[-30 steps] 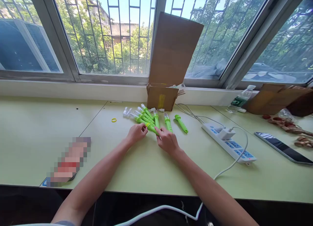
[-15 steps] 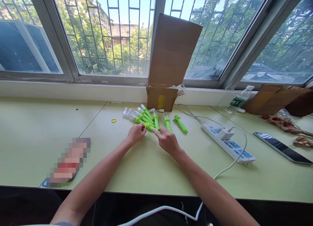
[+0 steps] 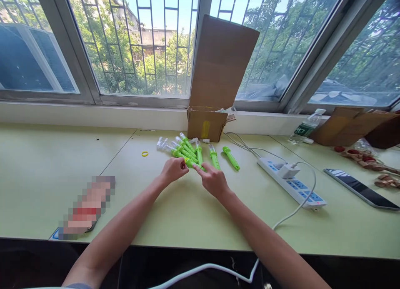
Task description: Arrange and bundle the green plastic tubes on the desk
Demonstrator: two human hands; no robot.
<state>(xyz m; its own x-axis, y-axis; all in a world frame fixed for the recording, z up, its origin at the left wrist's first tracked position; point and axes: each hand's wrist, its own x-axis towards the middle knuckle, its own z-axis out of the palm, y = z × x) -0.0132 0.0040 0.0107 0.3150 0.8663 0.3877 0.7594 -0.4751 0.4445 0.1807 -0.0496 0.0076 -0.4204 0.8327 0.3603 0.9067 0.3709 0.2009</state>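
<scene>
My right hand [image 3: 215, 180] grips a green plastic tube [image 3: 190, 163], its index finger laid along it. A yellow ring [image 3: 186, 159] shows at the tube's left end. There my left hand [image 3: 173, 169] is closed in a pinch; its fingertips are partly hidden, and it seems to hold the ring. Just beyond both hands lie several more green tubes [image 3: 188, 145] with clear tips, in a loose fan. To their right rests a separate green tube [image 3: 231, 158] without a clear tip. Another yellow ring [image 3: 144, 153] lies on the table to the left.
Clear caps [image 3: 161, 143] lie left of the tubes. Behind stands an open cardboard box [image 3: 208, 124]. A white power strip [image 3: 292, 185] with cables is on the right, near a phone [image 3: 359, 189] and a water bottle [image 3: 308, 126]. A blurred-out object [image 3: 89, 205] lies front left.
My left hand has turned slightly and shifted a little toward the right at the tube's end. My right hand stays almost where it was.
</scene>
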